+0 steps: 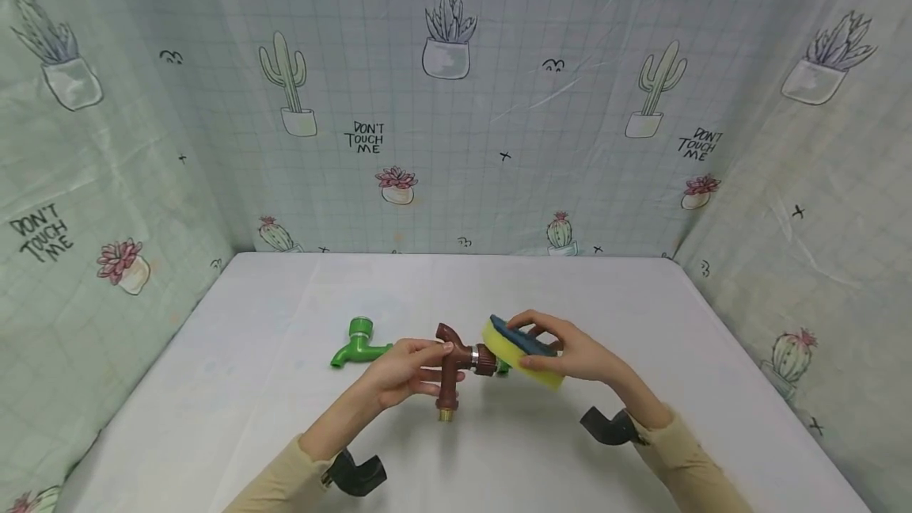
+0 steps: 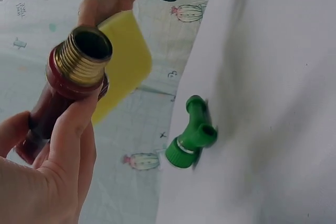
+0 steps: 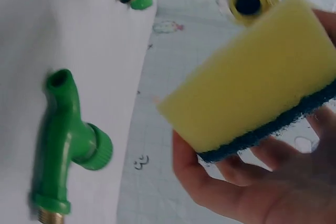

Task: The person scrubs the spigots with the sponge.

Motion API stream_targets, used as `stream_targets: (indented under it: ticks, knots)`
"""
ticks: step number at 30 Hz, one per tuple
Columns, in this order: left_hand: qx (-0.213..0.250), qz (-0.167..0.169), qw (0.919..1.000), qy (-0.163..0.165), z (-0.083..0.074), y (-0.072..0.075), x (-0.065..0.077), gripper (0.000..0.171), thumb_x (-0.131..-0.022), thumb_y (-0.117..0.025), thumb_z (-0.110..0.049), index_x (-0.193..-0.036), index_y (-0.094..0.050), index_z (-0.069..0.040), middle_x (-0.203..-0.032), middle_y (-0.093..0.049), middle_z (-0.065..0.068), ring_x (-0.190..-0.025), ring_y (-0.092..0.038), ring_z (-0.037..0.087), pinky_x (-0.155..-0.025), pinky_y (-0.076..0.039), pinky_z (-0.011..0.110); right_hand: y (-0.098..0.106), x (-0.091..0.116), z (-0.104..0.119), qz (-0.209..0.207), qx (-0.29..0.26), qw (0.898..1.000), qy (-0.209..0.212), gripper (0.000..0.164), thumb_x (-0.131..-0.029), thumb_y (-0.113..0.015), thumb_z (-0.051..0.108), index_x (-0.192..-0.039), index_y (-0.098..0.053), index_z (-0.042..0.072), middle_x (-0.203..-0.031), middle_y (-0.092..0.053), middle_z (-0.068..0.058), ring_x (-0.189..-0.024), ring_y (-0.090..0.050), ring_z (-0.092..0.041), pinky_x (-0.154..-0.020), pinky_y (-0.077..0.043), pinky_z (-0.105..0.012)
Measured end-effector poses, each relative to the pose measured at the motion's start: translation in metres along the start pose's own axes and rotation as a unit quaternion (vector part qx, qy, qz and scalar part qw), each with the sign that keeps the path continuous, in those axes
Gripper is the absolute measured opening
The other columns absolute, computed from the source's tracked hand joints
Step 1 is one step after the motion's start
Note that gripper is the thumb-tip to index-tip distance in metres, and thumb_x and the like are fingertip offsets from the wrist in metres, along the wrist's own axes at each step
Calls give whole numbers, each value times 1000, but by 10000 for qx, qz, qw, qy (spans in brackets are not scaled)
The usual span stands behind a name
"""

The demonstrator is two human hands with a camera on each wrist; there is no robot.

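My left hand [image 1: 409, 374] grips a brown tap [image 1: 449, 374] above the table, thumb on its near side. The tap's brass threaded end [image 1: 445, 415] points down toward me, and its ribbed knob [image 1: 486, 359] faces right. Between the thumb and fingers of my right hand [image 1: 570, 347] is a sponge [image 1: 509, 351], yellow with a dark blue scouring layer [image 3: 273, 129]. The sponge's yellow side faces the knob; whether they touch I cannot tell. In the left wrist view, the sponge [image 2: 126, 61] appears behind the brown tap [image 2: 52, 108].
A green tap [image 1: 360, 343] lies on the white table [image 1: 285, 299], left of the brown one. Another green tap [image 1: 503, 367] is mostly hidden behind the sponge; the right wrist view shows it whole [image 3: 65, 140]. Patterned cloth walls [image 1: 456, 117] stand around the table.
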State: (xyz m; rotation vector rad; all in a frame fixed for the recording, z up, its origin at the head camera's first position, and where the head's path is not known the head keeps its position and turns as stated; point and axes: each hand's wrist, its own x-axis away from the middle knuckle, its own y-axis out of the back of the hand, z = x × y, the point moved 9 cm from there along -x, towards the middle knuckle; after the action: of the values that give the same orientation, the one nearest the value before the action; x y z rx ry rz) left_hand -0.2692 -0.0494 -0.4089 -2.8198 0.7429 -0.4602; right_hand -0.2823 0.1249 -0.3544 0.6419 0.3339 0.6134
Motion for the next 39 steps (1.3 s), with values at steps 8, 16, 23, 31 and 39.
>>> stream_targets:
  ticks: [8,16,23,31,39]
  knots:
    - [763,-613,9952,-15,0,9,-1,54,-87,-56,-26,-125,-42,10,-103,-63,14,-89,-65,18,-76,-53,35,0,8,18,-1635,889,9810,551,49,-74,-72,21,-117,-49,24,-124,-46,-4,-107,-47,-23,-77,-48,-40]
    - [1509,-1002,9835,51,1,13,-2,56,-88,-55,-24,-129,-35,9,-99,-60,12,-87,-64,17,-80,-52,35,-10,16,42,-2418,2722,9181,1565,56,-62,-77,17,-112,-55,24,-130,-41,-9,-108,-38,-24,-79,-45,-49]
    - [1743,-834,9811,103,4,10,-4,54,-90,-52,-21,-132,-32,8,-109,-56,17,-92,-63,23,-85,-48,42,-16,22,42,-2571,3032,8993,1824,53,-63,-76,20,-112,-57,24,-129,-43,-11,-106,-40,-26,-80,-42,-50]
    - [1170,-161,9929,-169,-4,2,-3,47,-91,-50,-18,-127,-35,7,-112,-58,19,-97,-62,29,-83,-47,47,-5,11,19,-2162,717,9719,598,51,-74,-71,18,-120,-48,21,-125,-47,-8,-109,-47,-25,-78,-48,-42]
    - [1151,104,9931,-184,-4,-5,-1,22,-88,-54,-14,-106,-52,-2,-108,-58,13,-93,-64,28,-82,-48,49,-21,2,-13,-1192,-2596,9532,-989,39,-89,-51,21,-125,-35,22,-120,-45,-17,-99,-53,-26,-78,-47,-35]
